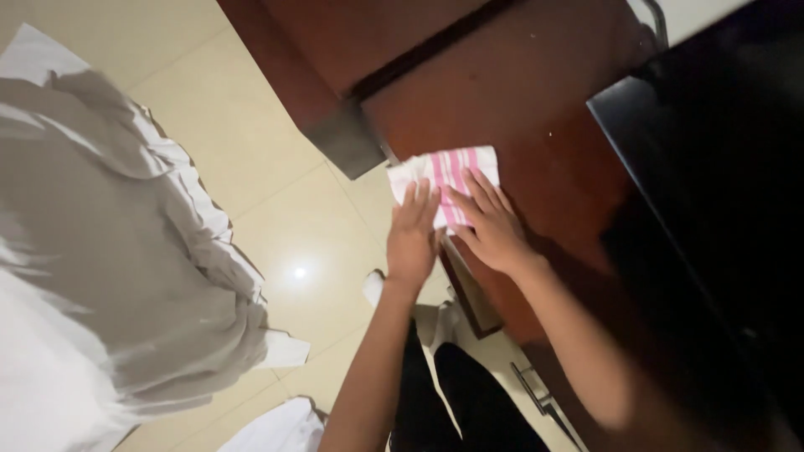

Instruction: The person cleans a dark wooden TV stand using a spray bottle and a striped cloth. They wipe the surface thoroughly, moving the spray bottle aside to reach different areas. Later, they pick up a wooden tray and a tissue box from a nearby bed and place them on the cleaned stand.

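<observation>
On the wooden desk (536, 92), both hands, left hand (412, 237) and right hand (492, 224), press flat and unclenched on the folded striped cloth (444, 172), pinning it at the desk's near edge.

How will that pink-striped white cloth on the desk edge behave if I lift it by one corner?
The striped cloth looks thin and soft, so it would likely droop and unfold. It seems light, pressed flat under the left hand and right hand. Its corner overhangs the wooden desk, so a push might slide it off.
</observation>
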